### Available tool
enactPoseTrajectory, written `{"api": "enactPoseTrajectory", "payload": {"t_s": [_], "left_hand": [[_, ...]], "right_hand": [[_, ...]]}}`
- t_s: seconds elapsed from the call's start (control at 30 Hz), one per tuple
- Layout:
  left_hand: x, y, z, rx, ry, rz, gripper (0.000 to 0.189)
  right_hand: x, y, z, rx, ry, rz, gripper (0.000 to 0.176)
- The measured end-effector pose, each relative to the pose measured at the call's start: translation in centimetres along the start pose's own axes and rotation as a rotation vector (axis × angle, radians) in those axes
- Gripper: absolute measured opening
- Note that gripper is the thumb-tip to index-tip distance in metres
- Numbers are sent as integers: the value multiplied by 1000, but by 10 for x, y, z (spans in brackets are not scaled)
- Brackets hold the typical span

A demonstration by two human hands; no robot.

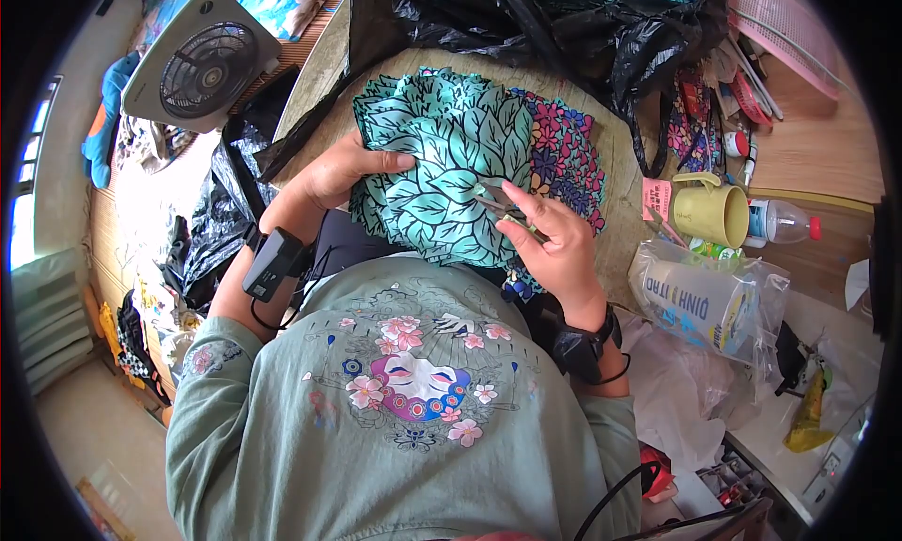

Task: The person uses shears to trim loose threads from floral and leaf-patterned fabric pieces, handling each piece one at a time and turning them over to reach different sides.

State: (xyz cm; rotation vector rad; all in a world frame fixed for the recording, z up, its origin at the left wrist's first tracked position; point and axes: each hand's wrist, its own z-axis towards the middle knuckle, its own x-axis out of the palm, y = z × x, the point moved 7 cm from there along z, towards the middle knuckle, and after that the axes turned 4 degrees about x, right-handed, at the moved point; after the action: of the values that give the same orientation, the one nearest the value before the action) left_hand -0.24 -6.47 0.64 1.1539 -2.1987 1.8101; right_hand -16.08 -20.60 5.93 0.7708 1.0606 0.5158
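A stack of teal leaf-print fabric pieces (460, 142) with zigzag-cut edges lies across my lap and the near table edge. My left hand (355, 168) is closed on its left side, the thumb lying on top and the fingers hidden beneath. In my right hand (554, 240) is a small pair of thread snips (494, 197), gripped between thumb and fingers. Their metal blades point left, over the fabric's right half. Part of the snips is hidden by the fingers. Pink and purple flower-print fabric (568, 156) sits on the table just right of the teal pieces.
Black plastic bags (526, 34) holding more leaf-print fabric cover the far side of the wooden table (315, 81). A box fan (202, 62) stands at far left. To the right are a yellow mug (705, 212), a plastic bottle (785, 224) and a clear bag (705, 297).
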Motion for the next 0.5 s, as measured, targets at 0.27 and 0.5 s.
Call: {"api": "enactPoseTrajectory", "payload": {"t_s": [0.27, 0.5], "left_hand": [[-3, 2, 0, -18, -6, 2, 42], [-1, 0, -1, -7, 1, 9, 41]], "right_hand": [[-5, -3, -2, 41, 55, 43, 42], [1, -3, 1, 19, 64, -12, 42]]}}
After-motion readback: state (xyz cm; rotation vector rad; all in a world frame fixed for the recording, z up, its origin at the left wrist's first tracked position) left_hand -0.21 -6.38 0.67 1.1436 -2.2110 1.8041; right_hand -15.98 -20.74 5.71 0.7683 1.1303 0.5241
